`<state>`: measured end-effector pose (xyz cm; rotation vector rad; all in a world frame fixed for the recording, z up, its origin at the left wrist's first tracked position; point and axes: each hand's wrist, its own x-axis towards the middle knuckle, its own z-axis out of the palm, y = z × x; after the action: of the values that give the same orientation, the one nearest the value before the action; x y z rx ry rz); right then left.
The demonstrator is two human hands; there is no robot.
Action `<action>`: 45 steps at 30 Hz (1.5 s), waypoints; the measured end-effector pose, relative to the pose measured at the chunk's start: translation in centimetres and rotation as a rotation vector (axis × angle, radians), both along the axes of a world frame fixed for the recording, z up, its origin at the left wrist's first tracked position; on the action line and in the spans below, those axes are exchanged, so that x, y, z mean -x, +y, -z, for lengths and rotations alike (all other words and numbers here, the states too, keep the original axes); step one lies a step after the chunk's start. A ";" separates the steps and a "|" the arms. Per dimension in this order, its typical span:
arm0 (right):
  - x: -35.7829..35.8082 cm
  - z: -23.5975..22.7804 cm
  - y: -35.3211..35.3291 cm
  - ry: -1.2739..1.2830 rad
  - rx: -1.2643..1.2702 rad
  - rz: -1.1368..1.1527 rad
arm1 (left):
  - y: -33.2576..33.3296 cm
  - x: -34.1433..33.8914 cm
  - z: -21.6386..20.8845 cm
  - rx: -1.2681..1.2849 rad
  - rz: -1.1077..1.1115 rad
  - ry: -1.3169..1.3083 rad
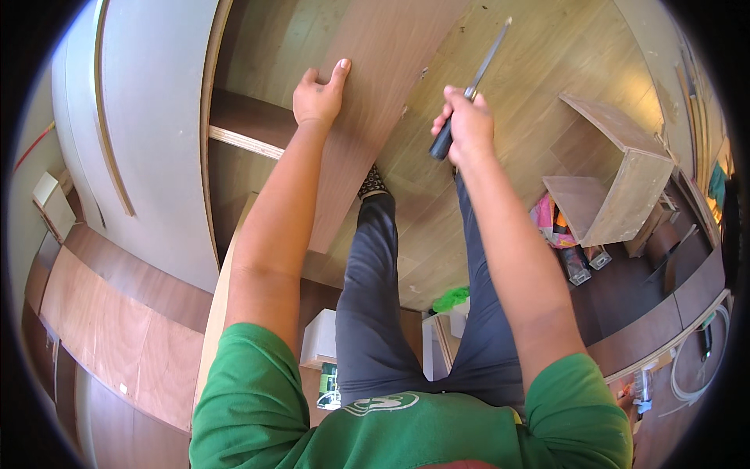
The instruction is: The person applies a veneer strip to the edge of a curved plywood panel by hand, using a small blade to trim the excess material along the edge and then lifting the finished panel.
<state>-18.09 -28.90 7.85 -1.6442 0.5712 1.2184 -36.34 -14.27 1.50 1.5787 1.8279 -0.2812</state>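
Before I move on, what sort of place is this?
Probably a carpentry workspace, perhaps a room being fitted out: a long brown wood-grain panel at the left hand, a slim black-handled metal tool in the right hand, and an open-sided brown wooden box.

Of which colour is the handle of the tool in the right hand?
The tool handle is black, seen best in the head view.

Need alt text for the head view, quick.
A person's right hand grips a black-handled tool with a narrow blade; the left hand is on a wood-grain panel. Joined wooden panels stand at the right.
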 end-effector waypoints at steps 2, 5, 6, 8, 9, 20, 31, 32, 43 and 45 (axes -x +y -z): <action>-2.0 0.6 0.4 -0.026 -0.012 -0.076 | 1.1 -1.2 -1.0 0.112 -0.016 -0.065; -1.9 -0.5 0.9 0.034 -0.051 -0.101 | 2.2 -1.8 0.2 -0.021 -0.023 -0.086; -1.6 -1.1 0.8 0.066 -0.062 -0.088 | 2.4 -2.3 0.5 -0.034 -0.035 -0.108; -0.5 -2.5 0.6 0.109 -0.106 -0.098 | 3.0 -3.6 0.5 -0.062 -0.063 -0.149; 0.0 -3.5 0.7 0.125 -0.124 -0.089 | 3.3 -4.2 0.4 -0.044 -0.064 -0.160; 2.0 -1.2 4.0 0.357 0.027 -0.115 | 1.7 2.3 1.3 -0.010 0.003 -0.266; 1.1 -3.6 5.0 0.125 -0.076 -0.092 | -8.1 13.1 2.2 -0.362 0.246 -0.014; 1.3 -2.9 5.3 0.162 -0.054 -0.089 | -8.2 12.8 2.3 -0.387 0.238 -0.007; -1.9 1.2 4.5 -0.208 0.067 -0.124 | -8.5 12.2 1.1 -0.408 0.202 0.057; -4.2 3.5 5.4 -0.308 0.063 -0.128 | -8.5 12.1 1.3 -0.463 0.230 0.054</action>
<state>-13.87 -23.45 4.34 -1.9006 0.3183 1.0174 -48.41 -22.82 0.16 2.1231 1.8399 0.0021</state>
